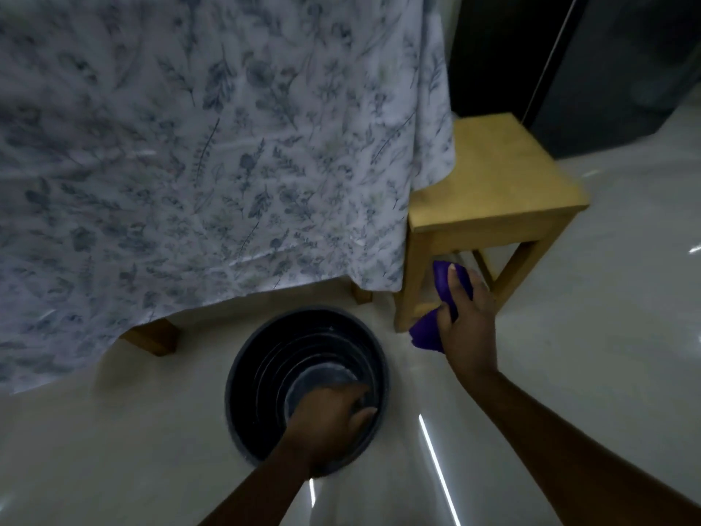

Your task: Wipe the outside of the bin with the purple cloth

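Observation:
A round dark bin (265,358) stands upright on the pale floor, seen from above, with ribbed inner walls and a greyish bottom. My left hand (333,423) grips its near rim, fingers curled inside the bin. My right hand (468,324) is off to the right of the bin, apart from it, closed around a crumpled purple cloth (426,334) that sticks out above and below the fingers.
A table draped in a white floral cloth (197,153) stands behind the bin, its wooden legs (151,336) showing below. A wooden stool (493,191) stands right of the table, just beyond my right hand. A dark cabinet (626,70) fills the far right.

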